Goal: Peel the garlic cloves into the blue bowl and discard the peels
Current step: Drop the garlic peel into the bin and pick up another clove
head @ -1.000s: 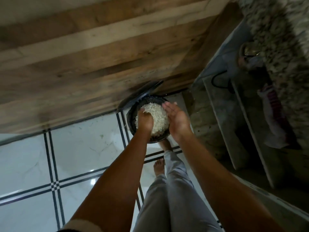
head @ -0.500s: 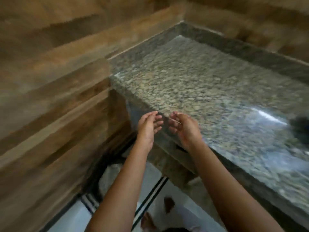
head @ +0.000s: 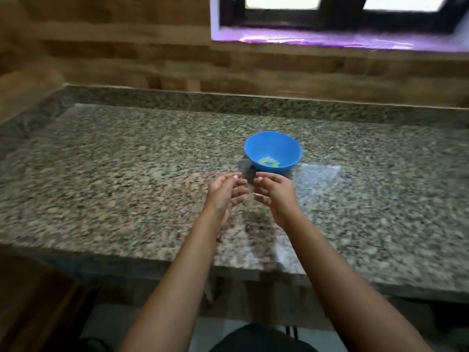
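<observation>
A blue bowl [head: 273, 151] stands on the granite counter [head: 127, 179], right of centre, with a few pale garlic cloves [head: 268, 161] at its bottom. My left hand [head: 224, 193] and my right hand [head: 275, 190] hover side by side just in front of the bowl, above the counter. Both hands have their fingers loosely curled and apart, palms facing each other, and nothing shows in either. The picture is blurred by motion.
Wood-look tiled wall [head: 101, 52] runs behind the counter and on the left. A window [head: 342, 19] with a lit sill sits at the top right. The counter's front edge [head: 177, 262] crosses below my forearms; tiled floor shows beneath.
A second ago both hands were over a dark bin of peels on the floor. The view has since swung up to the counter, and my empty hands now hover near the blue bowl.
</observation>
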`<state>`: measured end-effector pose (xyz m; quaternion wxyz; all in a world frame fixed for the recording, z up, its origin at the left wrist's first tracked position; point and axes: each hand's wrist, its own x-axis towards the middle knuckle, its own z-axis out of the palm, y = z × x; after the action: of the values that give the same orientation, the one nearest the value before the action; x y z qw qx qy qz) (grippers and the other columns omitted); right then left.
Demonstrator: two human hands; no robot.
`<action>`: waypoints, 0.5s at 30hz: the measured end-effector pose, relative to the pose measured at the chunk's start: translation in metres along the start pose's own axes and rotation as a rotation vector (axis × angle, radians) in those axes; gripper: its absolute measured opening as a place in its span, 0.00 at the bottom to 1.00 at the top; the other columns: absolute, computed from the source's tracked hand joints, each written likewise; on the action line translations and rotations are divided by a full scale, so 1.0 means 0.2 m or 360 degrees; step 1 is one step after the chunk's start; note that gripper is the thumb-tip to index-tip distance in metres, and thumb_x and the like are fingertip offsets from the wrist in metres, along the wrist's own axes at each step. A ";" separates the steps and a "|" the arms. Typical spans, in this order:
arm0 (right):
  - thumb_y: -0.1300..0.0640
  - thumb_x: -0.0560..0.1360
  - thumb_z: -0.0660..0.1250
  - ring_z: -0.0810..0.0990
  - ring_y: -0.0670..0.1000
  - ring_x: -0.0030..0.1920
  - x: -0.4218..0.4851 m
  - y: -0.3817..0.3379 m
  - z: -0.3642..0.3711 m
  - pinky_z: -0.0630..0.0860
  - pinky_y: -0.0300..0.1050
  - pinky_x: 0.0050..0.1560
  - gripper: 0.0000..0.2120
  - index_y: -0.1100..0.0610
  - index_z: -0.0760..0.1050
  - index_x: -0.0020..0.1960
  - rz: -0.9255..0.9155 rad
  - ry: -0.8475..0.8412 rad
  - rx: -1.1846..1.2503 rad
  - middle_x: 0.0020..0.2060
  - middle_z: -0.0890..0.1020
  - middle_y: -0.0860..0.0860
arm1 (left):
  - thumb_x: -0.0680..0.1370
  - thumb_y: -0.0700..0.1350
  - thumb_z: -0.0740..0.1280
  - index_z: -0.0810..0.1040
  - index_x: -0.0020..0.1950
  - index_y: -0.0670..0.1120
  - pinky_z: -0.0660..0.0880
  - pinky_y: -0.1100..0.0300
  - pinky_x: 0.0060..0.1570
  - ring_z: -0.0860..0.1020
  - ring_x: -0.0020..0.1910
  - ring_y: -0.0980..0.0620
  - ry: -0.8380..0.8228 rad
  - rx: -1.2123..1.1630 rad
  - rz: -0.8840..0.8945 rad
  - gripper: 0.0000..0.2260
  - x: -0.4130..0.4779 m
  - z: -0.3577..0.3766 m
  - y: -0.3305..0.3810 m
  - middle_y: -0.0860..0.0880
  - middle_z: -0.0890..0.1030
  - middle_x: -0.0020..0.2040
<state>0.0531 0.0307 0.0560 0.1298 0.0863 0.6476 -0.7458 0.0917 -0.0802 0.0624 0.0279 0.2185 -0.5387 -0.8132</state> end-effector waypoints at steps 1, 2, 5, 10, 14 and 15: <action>0.66 0.76 0.63 0.77 0.49 0.34 0.06 0.00 -0.10 0.74 0.40 0.33 0.05 0.60 0.76 0.48 -0.0015 0.0052 -0.0088 0.36 0.78 0.53 | 0.81 0.40 0.58 0.73 0.45 0.46 0.72 0.65 0.30 0.76 0.27 0.58 -0.0009 0.0022 -0.0034 0.07 0.02 0.08 -0.04 0.48 0.78 0.39; 0.66 0.76 0.63 0.76 0.49 0.34 0.11 0.01 -0.20 0.74 0.40 0.32 0.05 0.61 0.76 0.49 -0.0025 0.0110 -0.0183 0.36 0.78 0.54 | 0.81 0.40 0.58 0.74 0.45 0.46 0.71 0.65 0.31 0.76 0.26 0.59 -0.0012 0.0047 -0.0065 0.07 0.05 0.15 -0.07 0.48 0.78 0.39; 0.62 0.73 0.68 0.79 0.53 0.38 0.26 0.07 -0.43 0.80 0.49 0.41 0.03 0.58 0.78 0.47 -0.0050 0.0326 -0.0537 0.42 0.82 0.58 | 0.81 0.40 0.58 0.74 0.45 0.45 0.69 0.64 0.30 0.75 0.27 0.58 0.0007 0.0118 -0.0111 0.07 0.10 0.29 -0.15 0.48 0.78 0.39; 0.60 0.75 0.67 0.79 0.55 0.52 0.37 0.07 -0.67 0.69 0.39 0.49 0.12 0.61 0.78 0.57 -0.0200 0.0408 -0.1251 0.50 0.81 0.56 | 0.81 0.40 0.58 0.75 0.45 0.46 0.69 0.64 0.32 0.75 0.30 0.56 0.0037 0.0221 -0.0189 0.08 0.17 0.41 -0.25 0.48 0.78 0.39; 0.63 0.74 0.66 0.78 0.57 0.54 0.45 0.06 -0.72 0.71 0.45 0.58 0.10 0.61 0.80 0.54 -0.0250 0.0277 -0.1488 0.52 0.81 0.60 | 0.81 0.40 0.58 0.75 0.45 0.46 0.72 0.64 0.34 0.75 0.33 0.54 0.0049 0.0300 -0.0223 0.08 0.22 0.45 -0.28 0.48 0.78 0.41; 0.62 0.74 0.66 0.78 0.57 0.54 0.47 0.07 -0.72 0.71 0.45 0.59 0.09 0.61 0.80 0.53 -0.0255 0.0256 -0.1524 0.52 0.81 0.59 | 0.81 0.40 0.58 0.75 0.45 0.46 0.73 0.63 0.34 0.75 0.33 0.54 0.0044 0.0315 -0.0230 0.08 0.24 0.46 -0.29 0.48 0.78 0.41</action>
<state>-0.0371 0.1638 -0.0053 0.0467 0.0243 0.9303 -0.3629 0.0249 0.0096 0.0254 -0.0450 0.2697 -0.5987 -0.7529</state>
